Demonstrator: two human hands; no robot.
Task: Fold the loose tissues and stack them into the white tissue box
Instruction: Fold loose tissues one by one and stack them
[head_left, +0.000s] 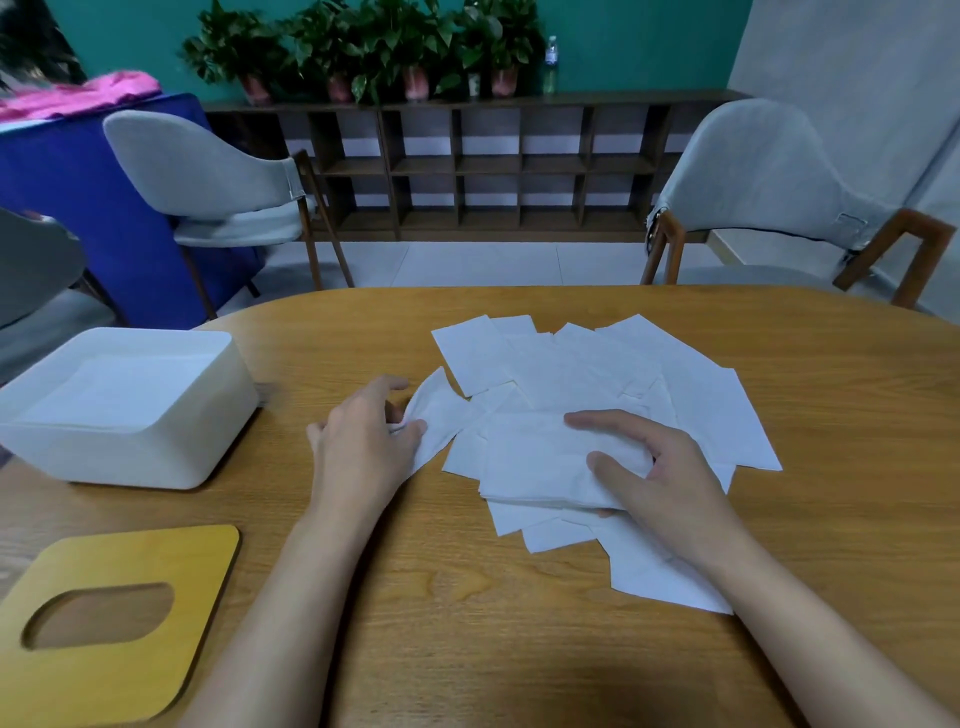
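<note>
Tissues (597, 374) mostly lie loose right of the white tissue box (156, 457), which already holds a stack (119, 389). My left hand (358, 441) pinches one sheet (441, 415) by its edge, my right hand (649, 467) grips another; I judge most folding remains.

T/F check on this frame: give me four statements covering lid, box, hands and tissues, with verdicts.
1. The lid sits on the box. False: it lies flat on the table, apart from the box and nearer the person.
2. The left hand pinches a tissue. True.
3. The box stands right of the pile. False: it stands left of it.
4. The right hand grips tissues of the pile. True.
</note>
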